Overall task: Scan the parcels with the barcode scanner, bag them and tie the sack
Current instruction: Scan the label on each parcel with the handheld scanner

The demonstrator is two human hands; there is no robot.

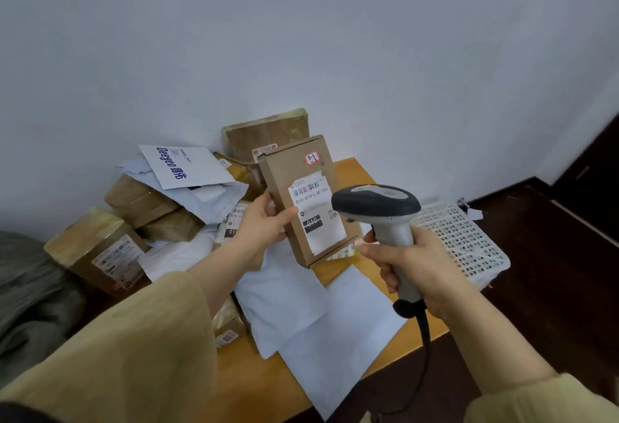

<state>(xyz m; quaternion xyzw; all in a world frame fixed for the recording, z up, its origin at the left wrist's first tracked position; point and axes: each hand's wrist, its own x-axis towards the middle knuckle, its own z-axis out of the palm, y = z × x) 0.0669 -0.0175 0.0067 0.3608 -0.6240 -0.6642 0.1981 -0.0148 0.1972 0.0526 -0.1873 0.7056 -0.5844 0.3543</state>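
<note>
My left hand (259, 223) grips a flat brown cardboard parcel (298, 174) by its left edge and holds it tilted above the table, label side towards me. The white shipping label (316, 213) carries a barcode and a small red-edged sticker sits above it. My right hand (412, 263) is wrapped round the handle of a grey barcode scanner (376, 203), whose dark head points at the label from the right, close to it. The scanner's black cable (425, 329) hangs down below my fist.
Several brown boxes (97, 248) and white mailer bags (187, 168) are piled at the left and back of the orange table (261, 385). Flat white bags (301, 308) lie in front. A white perforated basket (465, 241) stands at the right edge. Grey cloth (30, 292) lies far left.
</note>
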